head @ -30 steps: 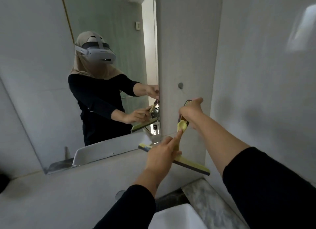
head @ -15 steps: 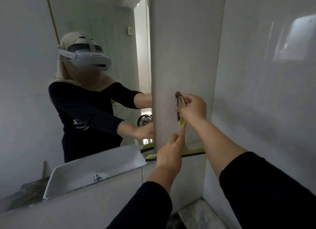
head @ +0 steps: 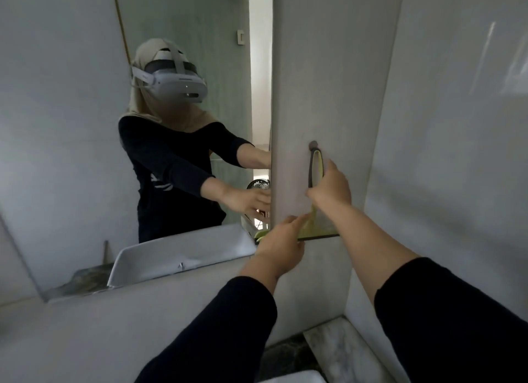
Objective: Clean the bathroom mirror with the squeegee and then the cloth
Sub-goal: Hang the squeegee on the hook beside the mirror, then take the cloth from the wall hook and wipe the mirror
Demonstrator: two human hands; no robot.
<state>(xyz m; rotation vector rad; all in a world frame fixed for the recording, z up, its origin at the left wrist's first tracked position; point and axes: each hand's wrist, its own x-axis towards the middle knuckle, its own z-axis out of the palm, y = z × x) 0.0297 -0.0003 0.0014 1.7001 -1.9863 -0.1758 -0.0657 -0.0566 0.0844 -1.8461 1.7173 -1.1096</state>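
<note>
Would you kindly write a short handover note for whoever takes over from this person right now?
Right hand: closed on the squeegee handle, whose top loop sits at the wall hook.
Left hand: fingers resting on the squeegee's blade end, steadying it.
The squeegee hangs against the wall panel, right of the mirror, blade down.
Done: squeegee apparently being hung up at the hook.
Left: let go, then wipe the mirror with the cloth, which is not in view.

The right hand (head: 331, 187) grips the squeegee (head: 315, 171) handle, its loop at the wall hook (head: 313, 144); the left hand (head: 281, 239) touches the blade beside the mirror (head: 71, 125).
</note>
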